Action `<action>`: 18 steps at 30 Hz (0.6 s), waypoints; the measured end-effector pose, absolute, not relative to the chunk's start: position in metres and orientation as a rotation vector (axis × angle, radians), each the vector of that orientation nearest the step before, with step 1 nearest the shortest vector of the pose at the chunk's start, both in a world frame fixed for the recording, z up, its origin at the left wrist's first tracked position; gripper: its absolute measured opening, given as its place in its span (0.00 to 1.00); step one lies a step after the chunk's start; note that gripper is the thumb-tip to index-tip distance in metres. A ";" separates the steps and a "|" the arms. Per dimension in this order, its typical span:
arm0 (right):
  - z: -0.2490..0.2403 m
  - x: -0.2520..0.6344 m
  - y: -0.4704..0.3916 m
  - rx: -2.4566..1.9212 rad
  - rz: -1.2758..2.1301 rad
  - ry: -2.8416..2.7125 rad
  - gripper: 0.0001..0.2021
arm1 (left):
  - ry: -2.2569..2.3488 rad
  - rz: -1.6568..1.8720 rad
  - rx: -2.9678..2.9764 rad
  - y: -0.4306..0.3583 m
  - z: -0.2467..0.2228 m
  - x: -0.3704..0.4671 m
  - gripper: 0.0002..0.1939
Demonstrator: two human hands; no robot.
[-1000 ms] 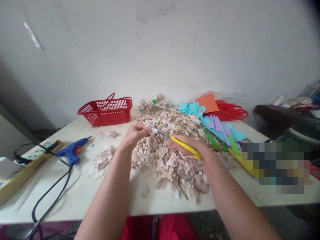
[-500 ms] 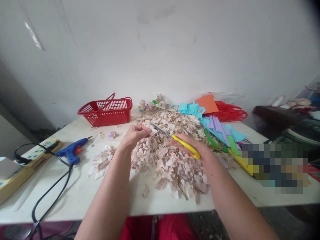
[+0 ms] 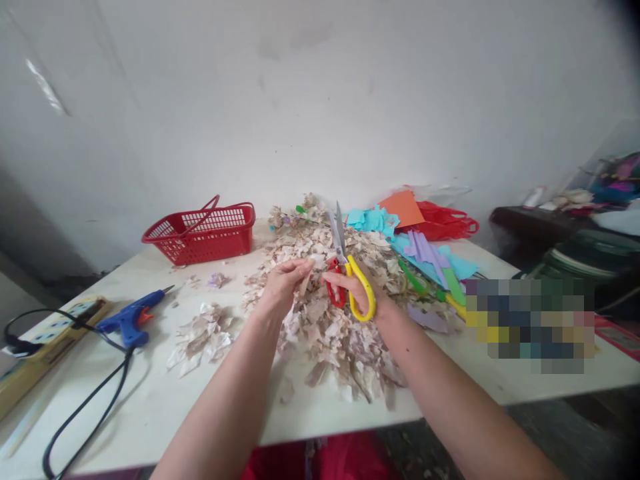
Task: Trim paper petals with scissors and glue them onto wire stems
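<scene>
Now the right hand (image 3: 367, 297) grips a pair of scissors (image 3: 346, 277) by the handles, one loop yellow and one red, with the closed blades standing nearly upright above the fingers. Just beside it, the left hand (image 3: 286, 283) pinches a small pale scrap (image 3: 306, 280) between thumb and fingertips; the scrap is hard to tell from the litter behind it. Both hands hover over a heap of pale paper shavings (image 3: 340, 333) that covers the middle of the white worktop (image 3: 150, 393).

A smaller cluster of shavings lies to the left, near a blue glue gun (image 3: 131, 315) whose black cord runs off the lower edge. A power strip (image 3: 55, 327) is cut off at the left border. Behind sits a red basket (image 3: 200, 232). To the right, coloured paper pieces (image 3: 425, 250) and a red bag (image 3: 445, 223) are piled up; a blurred, blocked-out patch hides whatever lies right of them.

Half a second earlier the scissors lay slanted, blades aimed left toward the left hand's scrap, with the red loop hidden; they have since swung upright, and the view has shifted slightly.
</scene>
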State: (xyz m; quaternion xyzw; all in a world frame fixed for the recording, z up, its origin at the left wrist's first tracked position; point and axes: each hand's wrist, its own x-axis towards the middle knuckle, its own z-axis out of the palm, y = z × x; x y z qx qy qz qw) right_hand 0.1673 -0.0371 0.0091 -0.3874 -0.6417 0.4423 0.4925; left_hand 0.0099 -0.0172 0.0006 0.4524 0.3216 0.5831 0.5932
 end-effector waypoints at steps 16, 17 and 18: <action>0.014 0.159 -0.038 -0.990 0.895 -1.402 0.11 | 0.639 1.242 0.902 -0.025 -0.008 0.031 0.13; 0.015 0.160 -0.038 -0.982 0.882 -1.420 0.10 | 0.677 1.234 0.933 -0.024 -0.007 0.028 0.13; 0.016 0.161 -0.038 -0.972 0.870 -1.437 0.10 | 0.719 1.231 0.972 -0.023 -0.005 0.024 0.13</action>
